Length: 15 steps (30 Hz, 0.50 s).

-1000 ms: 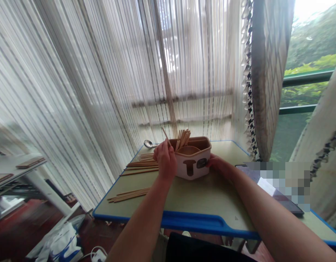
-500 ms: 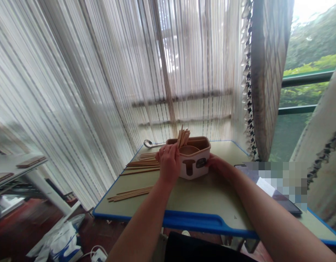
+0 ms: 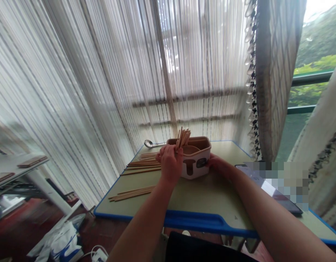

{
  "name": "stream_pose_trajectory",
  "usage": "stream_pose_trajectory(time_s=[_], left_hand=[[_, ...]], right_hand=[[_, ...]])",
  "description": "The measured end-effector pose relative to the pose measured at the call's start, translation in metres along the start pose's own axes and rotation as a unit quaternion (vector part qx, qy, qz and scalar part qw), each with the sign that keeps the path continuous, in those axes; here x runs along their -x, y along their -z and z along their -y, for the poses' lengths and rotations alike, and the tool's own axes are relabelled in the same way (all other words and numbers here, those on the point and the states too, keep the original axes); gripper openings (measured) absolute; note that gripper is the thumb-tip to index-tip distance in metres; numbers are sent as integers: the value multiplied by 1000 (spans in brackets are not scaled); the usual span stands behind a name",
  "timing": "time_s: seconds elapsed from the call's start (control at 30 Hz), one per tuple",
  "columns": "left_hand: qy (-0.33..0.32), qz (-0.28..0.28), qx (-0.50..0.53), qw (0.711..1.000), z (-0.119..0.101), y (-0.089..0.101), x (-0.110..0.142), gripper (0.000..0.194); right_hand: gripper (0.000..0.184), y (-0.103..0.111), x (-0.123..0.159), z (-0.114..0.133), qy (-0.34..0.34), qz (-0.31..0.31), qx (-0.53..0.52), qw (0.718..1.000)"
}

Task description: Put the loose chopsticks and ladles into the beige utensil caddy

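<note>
A white and brown utensil holder (image 3: 195,160) stands on the green table (image 3: 200,198) with a blue rim. Several wooden chopsticks (image 3: 183,137) stick up from its left compartment. My left hand (image 3: 170,163) is at the holder's left rim, fingers closed around the standing chopsticks. My right hand (image 3: 218,164) rests against the holder's right side, gripping it. More chopsticks lie in loose bundles on the table's left part: one bundle (image 3: 142,165) near the holder and another (image 3: 132,193) near the front edge.
A metal spoon (image 3: 151,144) lies at the table's far left corner. A dark tablet (image 3: 277,191) lies at the right, partly blurred out. Striped curtains hang behind the table. A white shelf (image 3: 20,171) and bags on the floor (image 3: 61,243) are at the left.
My left hand has brought a chopstick down from a tilted raised position into the holder's left compartment and now sits lower at the bundle. The right hand has stayed on the holder.
</note>
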<state>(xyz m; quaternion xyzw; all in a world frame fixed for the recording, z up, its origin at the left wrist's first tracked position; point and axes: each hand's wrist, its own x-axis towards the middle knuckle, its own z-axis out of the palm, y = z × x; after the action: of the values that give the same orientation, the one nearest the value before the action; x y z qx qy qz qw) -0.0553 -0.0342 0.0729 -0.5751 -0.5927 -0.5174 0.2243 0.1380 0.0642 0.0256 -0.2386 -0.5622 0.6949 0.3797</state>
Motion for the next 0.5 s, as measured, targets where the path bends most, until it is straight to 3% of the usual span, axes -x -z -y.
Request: stream_pose_trajectory(time_s=[0.1, 0.27, 0.37, 0.5], left_hand=[[-5, -21, 31, 999, 2, -1, -1, 25], [-2, 31, 11, 999, 3, 1, -2, 29], [0, 21, 0, 1000, 3, 0, 1, 27], [-11, 22, 22, 999, 6, -6, 2, 40]], right_hand=[[53, -1, -1, 0, -1, -7, -1, 1000], [48, -2, -2, 0, 6, -2, 8, 1000], [47, -3, -4, 0, 7, -3, 9, 1000], [45, -2, -6, -2, 1, -2, 2, 1000]])
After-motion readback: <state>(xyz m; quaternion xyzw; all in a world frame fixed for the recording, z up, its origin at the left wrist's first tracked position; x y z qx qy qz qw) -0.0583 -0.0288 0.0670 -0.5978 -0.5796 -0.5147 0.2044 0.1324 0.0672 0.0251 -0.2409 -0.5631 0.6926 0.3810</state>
